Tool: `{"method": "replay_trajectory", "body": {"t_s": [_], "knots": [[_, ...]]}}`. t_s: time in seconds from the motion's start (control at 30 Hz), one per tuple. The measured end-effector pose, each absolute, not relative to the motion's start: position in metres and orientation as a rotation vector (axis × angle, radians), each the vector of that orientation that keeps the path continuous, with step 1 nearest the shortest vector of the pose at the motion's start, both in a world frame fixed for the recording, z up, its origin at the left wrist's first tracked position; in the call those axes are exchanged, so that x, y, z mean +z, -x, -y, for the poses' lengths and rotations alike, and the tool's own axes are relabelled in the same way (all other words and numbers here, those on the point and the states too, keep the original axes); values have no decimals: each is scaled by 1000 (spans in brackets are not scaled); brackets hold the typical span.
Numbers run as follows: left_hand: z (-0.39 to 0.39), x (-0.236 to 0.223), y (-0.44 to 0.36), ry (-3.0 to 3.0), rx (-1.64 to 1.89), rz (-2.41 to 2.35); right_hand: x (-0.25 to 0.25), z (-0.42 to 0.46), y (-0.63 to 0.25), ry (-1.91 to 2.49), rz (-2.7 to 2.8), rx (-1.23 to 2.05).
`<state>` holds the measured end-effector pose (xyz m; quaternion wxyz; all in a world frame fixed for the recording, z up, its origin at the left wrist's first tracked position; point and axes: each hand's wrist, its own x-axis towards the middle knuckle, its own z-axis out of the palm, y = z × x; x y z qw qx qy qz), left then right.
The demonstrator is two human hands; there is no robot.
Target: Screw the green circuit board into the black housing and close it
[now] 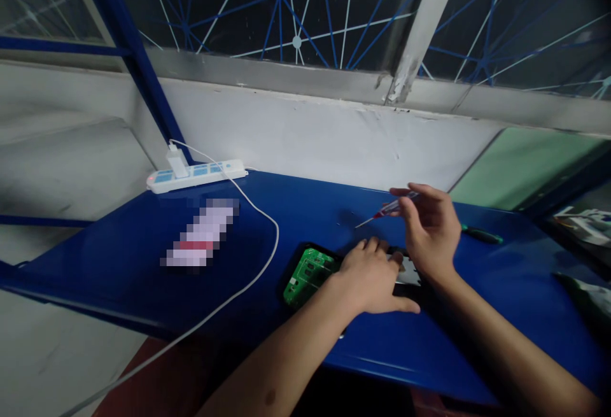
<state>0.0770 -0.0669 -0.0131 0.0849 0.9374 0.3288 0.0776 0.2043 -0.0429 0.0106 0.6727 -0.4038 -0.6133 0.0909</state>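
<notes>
My right hand [433, 229] is closed round a small screwdriver [387, 208] with a red collar and a thin metal shaft. The shaft points down to the left, its tip above the blue table. Below it my left hand [370, 277] lies flat across an opened device in a black housing, fingers stretched out and thumb apart. A green circuit board [305, 275] shows to the left of that hand. On its other side a silvery part [408, 272] of the device is visible. My left hand covers the middle of the device.
A green-handled tool [482, 234] lies right of my hands. A white power strip [198, 175] with a plugged-in charger [177, 162] stands at the back left. Its white cable [258, 277] crosses the blue table [119, 245] near a pixelated item [203, 232]. Tiny bits lie beyond the device.
</notes>
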Motion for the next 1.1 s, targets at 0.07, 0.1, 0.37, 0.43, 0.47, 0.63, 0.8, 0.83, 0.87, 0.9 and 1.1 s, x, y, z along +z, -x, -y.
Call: {"method": "replay_trajectory", "body": {"t_s": [0.07, 0.1, 0.37, 0.43, 0.47, 0.63, 0.8, 0.83, 0.87, 0.9, 1.1], "knots": [[68, -12, -78, -2802, 249, -988, 12, 46, -217, 889, 1256, 198], [68, -11, -79, -2801, 244, -992, 12, 47, -224, 900, 1203, 191], [62, 0, -58, -2769, 83, -1044, -6, 68, -265, 1008, 985, 337], [58, -2, -44, -2728, 165, -1024, -10, 70, -265, 1019, 991, 421], [56, -4, -38, -2698, 222, -1021, -11, 71, -265, 1024, 1003, 457], [58, -8, -29, -2618, 344, -940, -16, 70, -262, 1081, 1067, 504], [62, -7, -33, -2596, 331, -916, -21, 70, -261, 1119, 1126, 496], [62, -7, -33, -2595, 327, -913, -21, 70, -260, 1123, 1133, 493], [62, -7, -32, -2596, 320, -912, -21, 70, -259, 1127, 1138, 495], [62, -7, -32, -2599, 314, -913, -21, 70, -259, 1125, 1139, 500], [62, -7, -31, -2616, 292, -924, -23, 69, -258, 1081, 1127, 542]]}}
